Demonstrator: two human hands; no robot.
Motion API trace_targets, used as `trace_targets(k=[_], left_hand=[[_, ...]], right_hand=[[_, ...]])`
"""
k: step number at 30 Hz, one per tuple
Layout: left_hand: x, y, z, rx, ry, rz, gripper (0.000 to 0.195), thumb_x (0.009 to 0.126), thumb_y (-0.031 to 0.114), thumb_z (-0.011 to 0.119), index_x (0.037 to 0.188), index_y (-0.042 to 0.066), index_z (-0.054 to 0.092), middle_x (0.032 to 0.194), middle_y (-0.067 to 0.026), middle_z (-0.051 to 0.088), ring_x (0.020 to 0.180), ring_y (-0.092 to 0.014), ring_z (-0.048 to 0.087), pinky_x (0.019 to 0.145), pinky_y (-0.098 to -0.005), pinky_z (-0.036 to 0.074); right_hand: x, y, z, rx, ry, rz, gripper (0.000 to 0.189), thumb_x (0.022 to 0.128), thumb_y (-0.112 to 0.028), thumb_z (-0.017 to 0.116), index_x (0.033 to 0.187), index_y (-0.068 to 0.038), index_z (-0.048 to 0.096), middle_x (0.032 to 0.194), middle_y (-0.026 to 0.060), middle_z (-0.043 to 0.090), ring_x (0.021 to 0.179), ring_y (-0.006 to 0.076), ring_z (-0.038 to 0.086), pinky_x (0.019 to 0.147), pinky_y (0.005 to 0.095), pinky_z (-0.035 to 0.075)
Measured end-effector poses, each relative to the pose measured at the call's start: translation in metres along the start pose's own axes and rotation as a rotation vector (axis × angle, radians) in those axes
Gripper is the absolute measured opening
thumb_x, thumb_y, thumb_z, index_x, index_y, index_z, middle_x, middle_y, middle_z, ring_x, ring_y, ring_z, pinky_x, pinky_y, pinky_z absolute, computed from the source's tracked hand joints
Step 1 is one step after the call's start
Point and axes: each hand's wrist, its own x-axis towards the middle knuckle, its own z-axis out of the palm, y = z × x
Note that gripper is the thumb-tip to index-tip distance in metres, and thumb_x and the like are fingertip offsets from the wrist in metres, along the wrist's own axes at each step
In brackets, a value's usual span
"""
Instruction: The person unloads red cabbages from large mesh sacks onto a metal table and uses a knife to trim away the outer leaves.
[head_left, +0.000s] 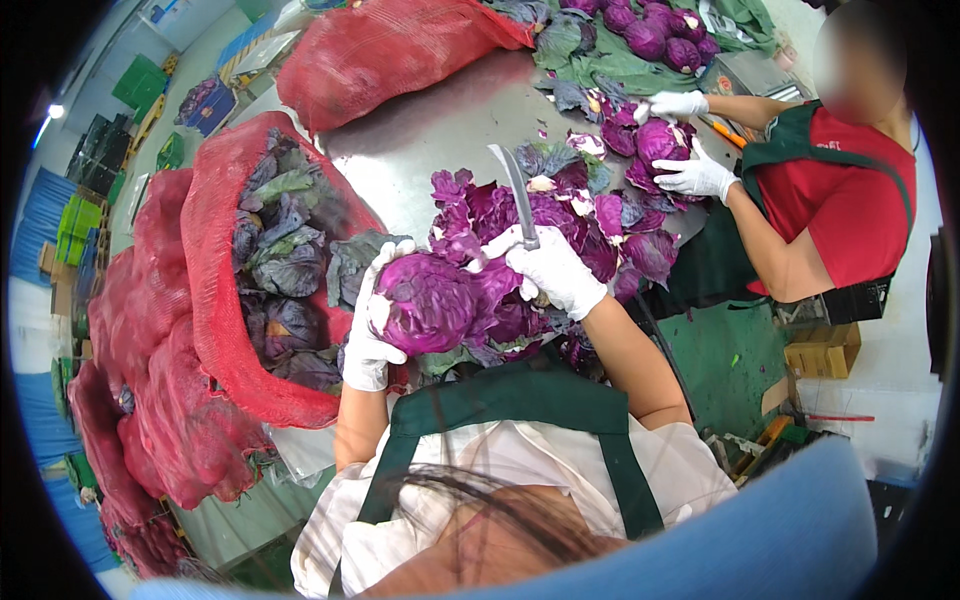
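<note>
In a white glove, my left hand (374, 322) grips the left side of a red cabbage (427, 302), its pale cut stem end towards the palm. My gloved right hand (553, 268) is shut on a knife (516, 189), whose curved blade points up and away from me. The fingers of that hand also touch a purple leaf (501, 283) at the cabbage's right side; whether it is still attached I cannot tell. Beyond and to the right of both hands spreads a heap of loose cabbage leaves (480, 210).
An open red mesh sack (196, 277) of cabbages lies at the left, and a filled one (397, 60) at the back of the metal table (375, 161). On the right a co-worker (840, 195) holds another cabbage (664, 146). Trimmed cabbages (649, 37) pile up behind.
</note>
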Motion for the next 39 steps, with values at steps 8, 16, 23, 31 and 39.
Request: trace_targets(k=[8, 16, 23, 31, 39], left_hand=[[0.025, 0.003, 0.024, -0.403, 0.25, -0.024, 0.12, 0.056, 0.016, 0.09, 0.16, 0.004, 0.032, 0.163, -0.0182, 0.037, 0.15, -0.037, 0.038, 0.126, -0.0537, 0.029], [0.067, -0.01, 0.027, -0.709, 0.424, -0.01, 0.091, 0.08, 0.047, 0.083, 0.155, 0.016, 0.042, 0.157, -0.0149, 0.045, 0.146, -0.039, 0.043, 0.122, -0.0618, 0.034], [0.08, -0.009, 0.003, -1.043, 0.558, -0.011, 0.094, 0.083, 0.056, 0.075, 0.158, 0.018, 0.035, 0.16, -0.0213, 0.037, 0.144, -0.049, 0.04, 0.117, -0.0678, 0.039], [0.078, 0.011, 0.012, -0.964, 0.457, -0.062, 0.089, 0.09, 0.065, 0.065, 0.158, 0.015, 0.037, 0.16, -0.0197, 0.039, 0.144, -0.045, 0.042, 0.118, -0.0663, 0.038], [0.043, 0.011, 0.036, -0.331, 0.173, -0.268, 0.079, 0.101, 0.057, 0.06, 0.151, -0.001, 0.04, 0.132, -0.0297, 0.06, 0.129, -0.051, 0.057, 0.104, -0.0563, 0.054]], right_hand=[[0.047, 0.016, -0.019, 0.161, 0.186, -0.05, 0.011, 0.088, 0.002, 0.061, 0.088, -0.007, 0.055, 0.065, -0.0013, 0.05, 0.043, 0.0113, 0.049, 0.04, 0.029, 0.044], [0.042, 0.014, -0.01, 0.266, 0.386, -0.095, 0.017, 0.086, 0.005, 0.061, 0.092, -0.009, 0.052, 0.07, 0.0011, 0.053, 0.044, 0.0151, 0.051, 0.041, 0.032, 0.047], [0.003, -0.033, -0.021, 0.093, 0.588, -0.345, 0.028, 0.091, 0.0, 0.062, 0.118, -0.003, 0.068, 0.089, 0.0051, 0.069, 0.051, 0.0095, 0.055, 0.045, 0.0235, 0.047], [0.03, -0.048, 0.002, -0.686, 0.181, -0.628, 0.065, 0.09, -0.013, 0.076, 0.15, -0.003, 0.053, 0.149, 0.0136, 0.06, 0.135, 0.0211, 0.057, 0.114, 0.0341, 0.043], [0.052, -0.041, 0.024, -0.047, -0.104, -0.349, 0.088, 0.087, -0.012, 0.08, 0.162, -0.012, 0.035, 0.124, 0.0035, 0.061, 0.079, 0.0082, 0.053, 0.065, 0.0236, 0.043]])
